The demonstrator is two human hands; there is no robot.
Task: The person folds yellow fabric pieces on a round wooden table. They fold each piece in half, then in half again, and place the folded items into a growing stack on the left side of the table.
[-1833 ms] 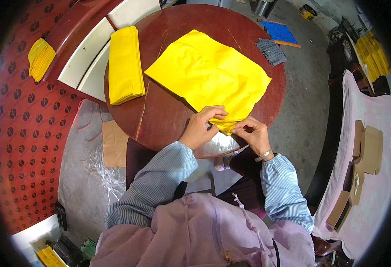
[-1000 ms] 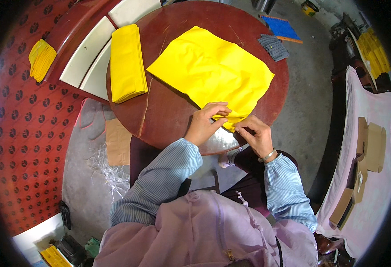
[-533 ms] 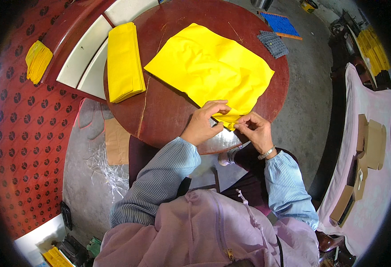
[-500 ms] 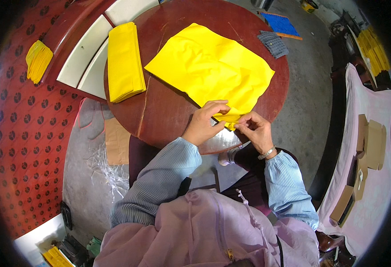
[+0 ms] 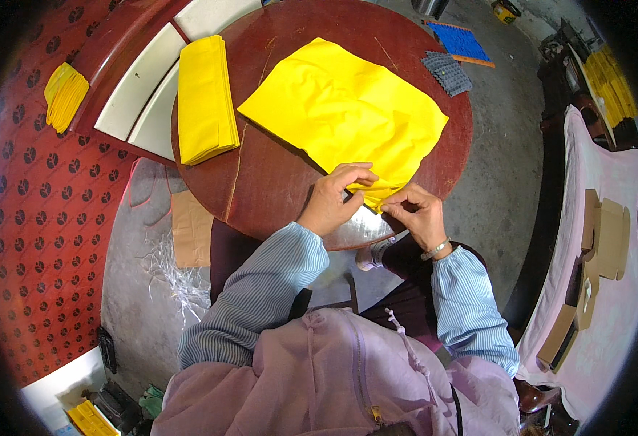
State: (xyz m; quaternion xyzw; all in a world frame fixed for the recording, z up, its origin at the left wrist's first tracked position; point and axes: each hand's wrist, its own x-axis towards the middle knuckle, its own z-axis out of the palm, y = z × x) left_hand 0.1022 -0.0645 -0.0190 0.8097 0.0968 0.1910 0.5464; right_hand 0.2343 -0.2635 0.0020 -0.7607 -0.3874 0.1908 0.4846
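A wrinkled yellow cloth-like sheet (image 5: 355,102) lies spread on a round dark-red table (image 5: 283,207), one corner toward me. My right hand (image 5: 419,216) pinches that near corner between thumb and fingertips, where the material is bunched. My left hand (image 5: 336,198) rests beside it at the sheet's near left edge, fingers stretched over the yellow material and thumb apart from them. What lies under the left fingertips is partly hidden. A folded stack of yellow sheets (image 5: 206,98) lies at the table's left side.
A grey textured cloth (image 5: 447,73) lies at the table's right edge. White drawer fronts (image 5: 139,81) stand against the table's left. Opened cardboard boxes (image 5: 588,272) rest on a pink-covered surface at right. White plastic strands (image 5: 177,272) and brown cardboard (image 5: 190,229) lie on the floor.
The small tuft at the sheet's near corner has been tucked in and is less visible between the hands. Both hands stay nearly in place.
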